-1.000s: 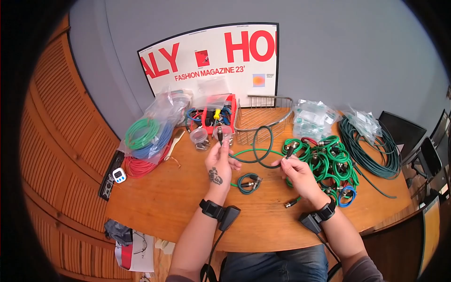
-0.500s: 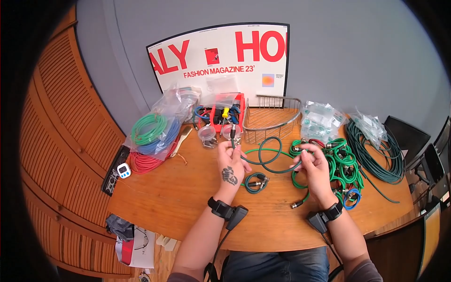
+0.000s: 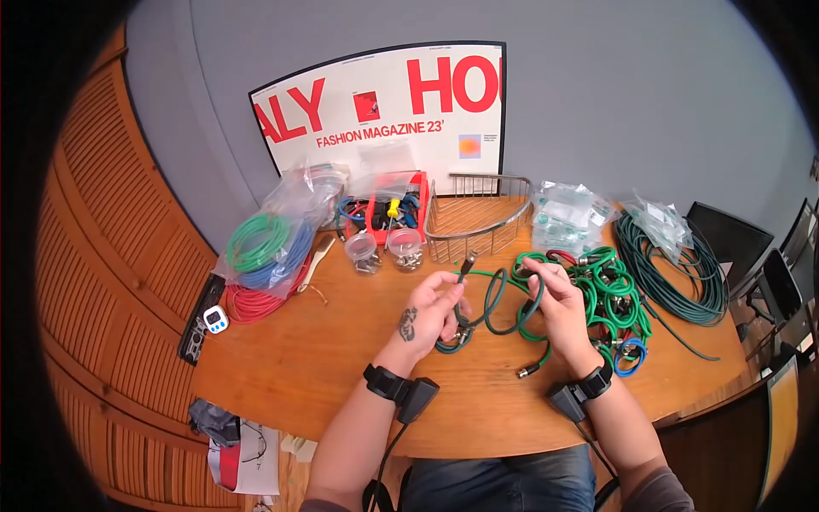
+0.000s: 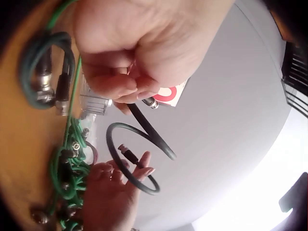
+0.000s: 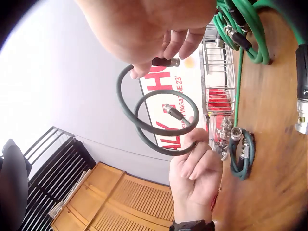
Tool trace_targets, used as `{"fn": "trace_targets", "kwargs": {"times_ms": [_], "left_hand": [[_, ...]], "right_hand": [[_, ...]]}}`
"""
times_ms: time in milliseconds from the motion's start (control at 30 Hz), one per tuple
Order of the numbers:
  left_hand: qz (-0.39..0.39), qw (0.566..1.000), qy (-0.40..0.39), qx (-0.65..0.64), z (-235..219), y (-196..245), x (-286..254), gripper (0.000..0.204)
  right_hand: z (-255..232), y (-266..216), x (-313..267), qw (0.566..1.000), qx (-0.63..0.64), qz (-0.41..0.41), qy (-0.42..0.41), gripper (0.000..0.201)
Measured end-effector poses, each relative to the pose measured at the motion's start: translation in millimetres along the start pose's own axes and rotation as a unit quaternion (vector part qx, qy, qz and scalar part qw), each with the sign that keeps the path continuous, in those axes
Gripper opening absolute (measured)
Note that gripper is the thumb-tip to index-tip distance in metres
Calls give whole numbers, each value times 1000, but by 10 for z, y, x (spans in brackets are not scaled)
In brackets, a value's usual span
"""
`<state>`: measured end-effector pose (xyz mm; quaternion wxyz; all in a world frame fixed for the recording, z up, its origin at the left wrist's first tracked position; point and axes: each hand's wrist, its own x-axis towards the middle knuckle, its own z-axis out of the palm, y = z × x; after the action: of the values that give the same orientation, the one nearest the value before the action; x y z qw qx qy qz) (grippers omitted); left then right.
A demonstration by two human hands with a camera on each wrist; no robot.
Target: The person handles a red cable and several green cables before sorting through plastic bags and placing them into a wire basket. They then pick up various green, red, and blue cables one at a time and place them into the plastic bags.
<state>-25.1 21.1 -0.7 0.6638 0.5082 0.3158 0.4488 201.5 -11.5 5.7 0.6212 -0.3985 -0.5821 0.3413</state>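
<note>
A dark green cable (image 3: 492,300) with a metal connector at each end hangs in loops between the two hands. The left hand (image 3: 428,317) pinches it just below one connector (image 3: 468,263), which points up. Near the other connector (image 5: 167,62), the right hand (image 3: 560,312) holds the cable between thumb and fingers. In the right wrist view the loops (image 5: 159,130) cross each other in the air. Just below the left fingers, a small coiled dark green cable (image 5: 240,169) lies on the table, partly hidden in the head view.
Coiled green cables (image 3: 610,299) lie in a pile at the right, beside a large dark coil (image 3: 674,282). Behind stand a wire basket (image 3: 478,226), a red bin (image 3: 375,224) and two small cups of metal parts (image 3: 363,249). Bagged cables (image 3: 260,247) are at the left.
The left hand has moved right and slightly down with its cable end, closer to the right hand. The right hand has raised its end, and the loops between them have drawn together.
</note>
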Motion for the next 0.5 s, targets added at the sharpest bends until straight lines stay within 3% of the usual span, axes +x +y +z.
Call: {"fn": "trace_targets", "kwargs": {"times_ms": [167,233,333,500], "left_hand": [[36,997,26,59,59,-69,20,23],[44,997,28,62,93,-66,5,25],[58,995,26,73,175,-87,-18,27],[4,992,-33,120,236,-174,-15,23]], "right_hand": [[71,35,-56,996,-72,-28,-33,26],[107,53,-91,989,50,131,-41,26],[143,2,-106,989,72,122,-29,25],[189,17,-163,989,106,91,-38,22]]}}
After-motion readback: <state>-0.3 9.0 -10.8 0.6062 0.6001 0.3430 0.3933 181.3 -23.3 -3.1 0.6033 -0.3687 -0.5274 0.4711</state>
